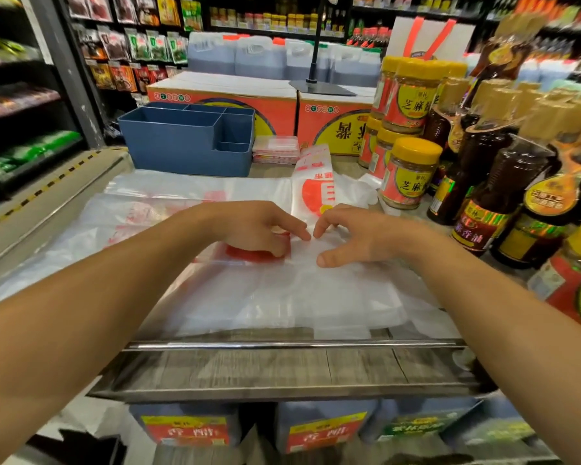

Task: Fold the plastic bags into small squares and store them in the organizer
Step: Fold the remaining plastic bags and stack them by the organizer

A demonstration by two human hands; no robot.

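— What are the hands doing?

— Both are down on the plastic bag [282, 297] spread flat at the middle of the counter [282, 370]. The left hand [259, 229] sits at about eleven o'clock from the bag's centre, fingers curled down, tips pressing the plastic over a red print. The right hand [353, 236] is just beside it at one o'clock, fingers bent, tips on the film, thumb stretched along the fold. Whether either one actually pinches the plastic, I cannot tell; the index tips nearly meet.

— And the organizer?

— The blue organizer [188, 142] stands at eleven o'clock, at the far side of the counter, well apart from the hands. It has one long compartment and smaller ones to its right.

— More bags?

— Loose ones lie flat at nine to ten o'clock [131, 213]. One bag with red print [312, 182] stands bunched up at twelve, just beyond the hands. A small flat stack [275, 149] sits just right of the organizer.

— On the right?

— Yellow-lidded jars [410, 172] and dark bottles [493, 182] crowd from one to three o'clock. Orange cartons [225, 105] stand behind the organizer.
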